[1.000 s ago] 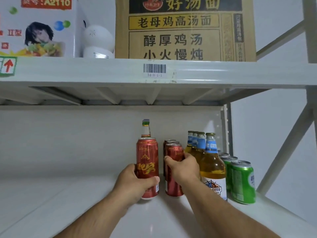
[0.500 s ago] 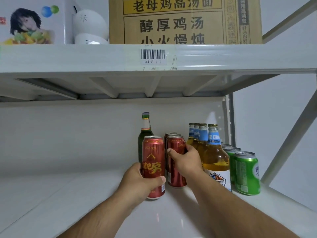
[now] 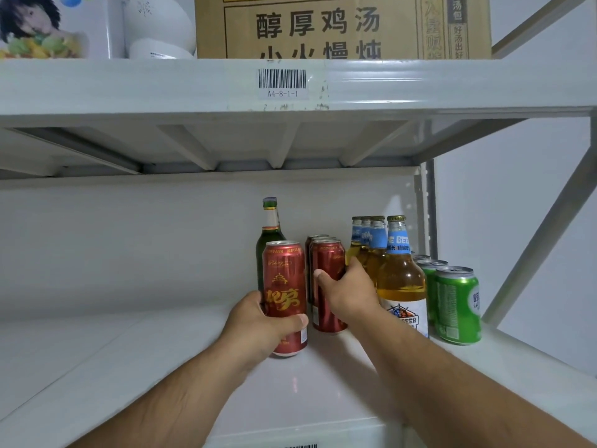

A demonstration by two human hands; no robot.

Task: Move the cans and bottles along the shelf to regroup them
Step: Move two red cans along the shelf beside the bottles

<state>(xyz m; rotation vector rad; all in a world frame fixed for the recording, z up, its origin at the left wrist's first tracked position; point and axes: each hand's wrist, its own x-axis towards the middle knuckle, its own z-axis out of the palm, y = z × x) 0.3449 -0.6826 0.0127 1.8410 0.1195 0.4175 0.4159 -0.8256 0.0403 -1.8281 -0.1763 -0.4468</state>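
Evenly and softly lit, fairly bright, slightly cool. Faint sheen on the white shelf (image 3: 135,367) in front of the cans; small highlights on the green can (image 3: 457,305) tops. Soft shadow beneath the upper shelf (image 3: 161,88). Sharp at centre, mildly compressed; wide-angle bowing toward the edges.

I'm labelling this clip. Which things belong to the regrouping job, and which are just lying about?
Job: red can in left hand; red can in right hand; green bottle; amber bottles; green cans.
Lying about: cardboard box; white device; printed box.
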